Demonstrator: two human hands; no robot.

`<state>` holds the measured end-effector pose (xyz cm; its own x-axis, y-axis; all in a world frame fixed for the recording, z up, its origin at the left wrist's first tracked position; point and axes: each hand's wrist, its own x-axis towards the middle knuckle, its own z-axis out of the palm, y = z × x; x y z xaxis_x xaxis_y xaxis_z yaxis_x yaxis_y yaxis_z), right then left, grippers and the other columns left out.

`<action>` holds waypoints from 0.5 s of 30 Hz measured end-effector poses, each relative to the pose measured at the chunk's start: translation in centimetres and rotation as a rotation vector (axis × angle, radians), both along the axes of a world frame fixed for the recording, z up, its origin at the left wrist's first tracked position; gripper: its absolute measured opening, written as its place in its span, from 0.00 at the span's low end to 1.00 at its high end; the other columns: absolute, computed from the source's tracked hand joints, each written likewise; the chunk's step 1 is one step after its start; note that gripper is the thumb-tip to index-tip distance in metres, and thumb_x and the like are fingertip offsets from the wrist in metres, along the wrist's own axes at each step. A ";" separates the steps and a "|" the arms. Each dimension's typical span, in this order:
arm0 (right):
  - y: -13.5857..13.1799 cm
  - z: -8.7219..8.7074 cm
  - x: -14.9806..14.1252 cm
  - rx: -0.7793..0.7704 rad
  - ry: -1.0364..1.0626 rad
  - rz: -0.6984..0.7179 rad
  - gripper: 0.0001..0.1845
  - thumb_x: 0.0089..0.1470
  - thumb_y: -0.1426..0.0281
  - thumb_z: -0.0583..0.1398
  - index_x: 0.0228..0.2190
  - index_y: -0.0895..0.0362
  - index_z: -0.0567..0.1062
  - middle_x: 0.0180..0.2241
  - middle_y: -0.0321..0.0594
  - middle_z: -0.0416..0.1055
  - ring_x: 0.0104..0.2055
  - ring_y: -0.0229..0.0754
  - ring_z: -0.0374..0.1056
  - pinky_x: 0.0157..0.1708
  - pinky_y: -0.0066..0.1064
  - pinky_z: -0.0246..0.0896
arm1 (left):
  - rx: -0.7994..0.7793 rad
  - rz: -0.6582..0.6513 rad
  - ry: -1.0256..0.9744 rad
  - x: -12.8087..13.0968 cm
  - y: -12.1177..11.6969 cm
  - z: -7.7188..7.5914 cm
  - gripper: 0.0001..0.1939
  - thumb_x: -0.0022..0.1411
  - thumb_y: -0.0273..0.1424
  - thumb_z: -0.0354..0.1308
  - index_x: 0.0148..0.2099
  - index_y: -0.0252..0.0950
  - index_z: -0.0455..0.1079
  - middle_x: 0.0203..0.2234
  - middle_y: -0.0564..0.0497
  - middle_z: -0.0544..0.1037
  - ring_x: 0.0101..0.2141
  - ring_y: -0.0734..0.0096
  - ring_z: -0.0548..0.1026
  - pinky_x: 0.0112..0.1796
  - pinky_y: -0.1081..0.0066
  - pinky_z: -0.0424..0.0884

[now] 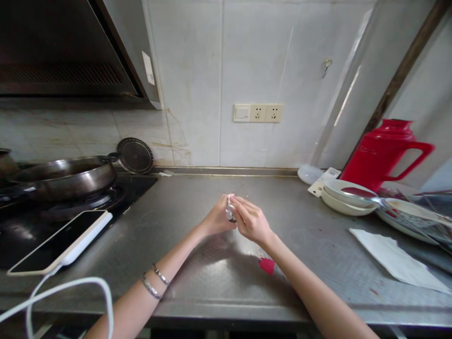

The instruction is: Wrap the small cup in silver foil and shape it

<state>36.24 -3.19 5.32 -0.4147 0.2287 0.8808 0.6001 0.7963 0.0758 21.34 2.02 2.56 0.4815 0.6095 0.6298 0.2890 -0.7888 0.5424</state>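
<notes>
Both hands meet above the middle of the steel counter (197,292), around a small shiny silvery object (230,215) with a pale strip at its top. Its kind is hard to make out because fingers cover most of it. My left hand (216,217) is closed around its left side, and two silver bracelets (155,281) circle that forearm. From the right, my right hand (251,220) pinches the upper part of the same object. A small pinkish-red scrap (266,265) lies on the counter by my right forearm.
A steel pan (74,176) sits on the black stove at left, near a phone (60,245) with a white cable (88,281). Stacked bowls (348,202), a red thermos jug (383,153) and a white paper (399,259) are at right. A range hood (63,52) overhangs the left.
</notes>
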 end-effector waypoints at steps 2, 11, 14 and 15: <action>-0.1 0.0 0.0 0.009 -0.042 0.040 0.14 0.59 0.78 0.52 0.45 0.61 0.71 0.43 0.51 0.76 0.52 0.48 0.70 0.50 0.39 0.70 | -0.031 0.033 -0.008 -0.2 0.3 -0.1 0.40 0.40 0.27 0.66 0.56 0.37 0.55 0.49 0.42 0.68 0.50 0.54 0.69 0.52 0.52 0.65; 1.4 0.1 1.0 -0.376 0.482 -0.132 0.15 0.62 0.66 0.52 0.40 0.56 0.77 0.38 0.43 0.79 0.40 0.45 0.75 0.40 0.33 0.71 | -0.092 0.028 -0.066 0.0 -0.7 1.2 0.42 0.39 0.25 0.68 0.57 0.38 0.56 0.49 0.44 0.67 0.48 0.57 0.70 0.47 0.60 0.70; 1.6 0.0 1.0 -0.516 0.479 -0.083 0.18 0.61 0.63 0.52 0.36 0.57 0.79 0.30 0.40 0.79 0.31 0.41 0.74 0.31 0.27 0.67 | -0.073 0.017 -0.029 0.2 -0.9 1.1 0.42 0.39 0.24 0.67 0.57 0.39 0.56 0.50 0.44 0.66 0.49 0.57 0.69 0.49 0.59 0.69; 1.5 -0.1 1.0 -0.529 0.472 -0.067 0.18 0.61 0.62 0.52 0.36 0.58 0.79 0.29 0.39 0.78 0.30 0.40 0.74 0.30 0.26 0.66 | -0.063 0.016 -0.020 0.2 -0.9 1.0 0.42 0.40 0.24 0.67 0.58 0.39 0.55 0.51 0.44 0.66 0.50 0.57 0.69 0.49 0.59 0.69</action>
<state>37.20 -1.64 5.24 0.0138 0.6868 0.7267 0.5221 0.6149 -0.5910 21.49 1.13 3.60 0.4587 0.6559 0.5995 0.2897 -0.7482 0.5969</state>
